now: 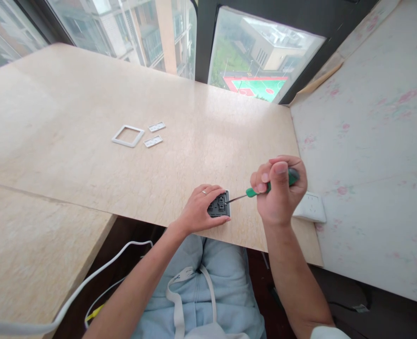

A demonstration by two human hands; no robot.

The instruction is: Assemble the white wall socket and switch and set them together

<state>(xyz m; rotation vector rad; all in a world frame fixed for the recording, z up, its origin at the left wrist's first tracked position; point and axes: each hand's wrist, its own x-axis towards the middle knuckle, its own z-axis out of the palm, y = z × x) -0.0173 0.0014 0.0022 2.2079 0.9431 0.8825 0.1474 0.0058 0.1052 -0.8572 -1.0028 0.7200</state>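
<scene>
My left hand (pixel 200 208) grips a small switch module (pixel 218 205) with a dark back and a white edge, thumb on the near side and fingers on the far side, at the front of the stone-look sill. In my right hand (pixel 281 188) is a screwdriver (pixel 251 192) with a green handle, the fingers wrapped round it. The shaft slants down to the left, and its tip meets the dark back of the module. Whether the tip sits in a screw is too small to tell.
On the sill (pixel 88 94) lie a white square frame (pixel 128 144) and two small white cover pieces, one farther (pixel 156 126) and one nearer (pixel 153 141). A white wall socket (pixel 310 207) juts out beside my right wrist. A white cable (pixel 99 270) runs at lower left. Windows stand behind.
</scene>
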